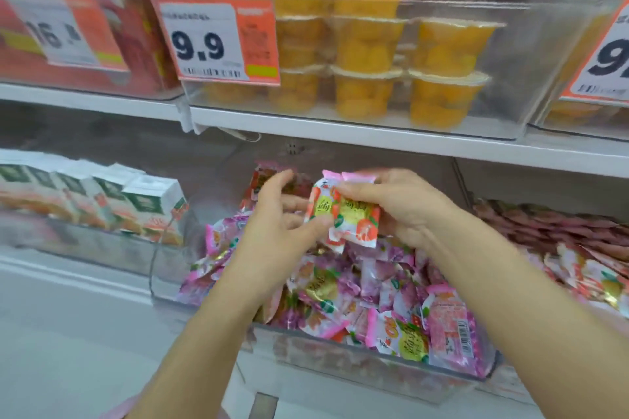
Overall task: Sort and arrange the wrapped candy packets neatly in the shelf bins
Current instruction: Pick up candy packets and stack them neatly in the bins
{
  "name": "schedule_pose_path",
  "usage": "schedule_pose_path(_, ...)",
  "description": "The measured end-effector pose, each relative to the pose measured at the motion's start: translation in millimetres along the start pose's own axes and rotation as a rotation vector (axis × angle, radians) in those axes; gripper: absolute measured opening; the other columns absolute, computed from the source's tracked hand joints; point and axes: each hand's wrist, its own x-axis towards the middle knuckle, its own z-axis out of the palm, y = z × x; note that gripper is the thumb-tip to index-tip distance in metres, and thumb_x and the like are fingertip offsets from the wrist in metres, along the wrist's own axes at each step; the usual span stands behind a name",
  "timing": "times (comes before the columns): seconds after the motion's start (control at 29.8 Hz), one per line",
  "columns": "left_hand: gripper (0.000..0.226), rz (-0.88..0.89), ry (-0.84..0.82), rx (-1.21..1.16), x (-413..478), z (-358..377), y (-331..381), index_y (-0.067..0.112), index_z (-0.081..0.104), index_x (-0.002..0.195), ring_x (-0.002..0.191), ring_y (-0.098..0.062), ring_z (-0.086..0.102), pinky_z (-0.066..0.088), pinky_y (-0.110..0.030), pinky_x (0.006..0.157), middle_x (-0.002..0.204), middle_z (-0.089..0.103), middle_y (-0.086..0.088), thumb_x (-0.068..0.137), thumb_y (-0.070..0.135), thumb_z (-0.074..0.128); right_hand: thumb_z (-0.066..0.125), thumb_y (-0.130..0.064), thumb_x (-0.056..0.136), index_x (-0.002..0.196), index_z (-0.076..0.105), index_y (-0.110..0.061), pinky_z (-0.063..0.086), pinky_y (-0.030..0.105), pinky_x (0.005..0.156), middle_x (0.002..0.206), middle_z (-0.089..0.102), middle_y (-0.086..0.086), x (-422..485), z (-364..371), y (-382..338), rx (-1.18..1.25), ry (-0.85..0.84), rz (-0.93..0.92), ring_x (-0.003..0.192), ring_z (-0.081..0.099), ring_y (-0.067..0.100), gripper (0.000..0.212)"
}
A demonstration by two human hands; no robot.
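My left hand (275,228) pinches the edge and my right hand (405,211) grips the top of two orange candy packets (345,214) held just over the pink pile (343,286) in the clear bin (374,362), so I'd square them up, labels out, before tucking them in.

Left hand (272,228) and right hand (401,204) around 2 candy packets (354,219) above full bin (374,362)

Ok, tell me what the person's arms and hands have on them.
The left hand and right hand are bare: no gloves, rings or watch visible. The left forearm and right forearm are uncovered to the frame edge, no sleeves. A bit of pink fabric at the bottom edge may be clothing.
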Motion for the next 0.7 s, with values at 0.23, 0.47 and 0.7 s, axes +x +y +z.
schedule_pose_path(0.23,0.029,0.034,0.202,0.769,14.0,-36.1,-23.8,0.021,0.057,0.119,0.117,-0.023,0.043,0.036,-0.036,0.098,0.123,0.052,-0.002,0.090,0.022,0.056,0.064,-0.017,0.088,0.119,0.061,-0.007,0.050,0.033,0.085,0.112,0.065,0.013,96.2,60.0,1.1,-0.111,0.091,-0.016,0.098,0.062,0.024,0.032)
schedule_pose_path(0.47,0.026,-0.042,0.200,0.807,16.1,-39.7,-28.5,0.027,0.055,0.118,0.109,-0.021,0.043,0.038,-0.035,0.095,0.120,0.048,0.002,0.093,0.026,0.050,0.051,-0.007,0.091,0.108,0.060,-0.013,0.048,0.034,0.089,0.114,0.061,0.007,125.3,79.5,15.9,-1.222,0.370,-0.355,0.109,0.056,0.027,0.020)
schedule_pose_path(0.7,0.026,-0.066,0.151,0.794,14.5,-32.5,-25.3,0.027,0.054,0.119,0.114,-0.020,0.037,0.036,-0.034,0.095,0.122,0.047,0.001,0.094,0.026,0.045,0.040,-0.018,0.099,0.133,0.051,-0.020,0.038,0.034,0.104,0.145,0.043,0.006,117.1,85.4,25.7,-1.451,-0.229,-0.476,0.127,0.044,0.028,0.037)
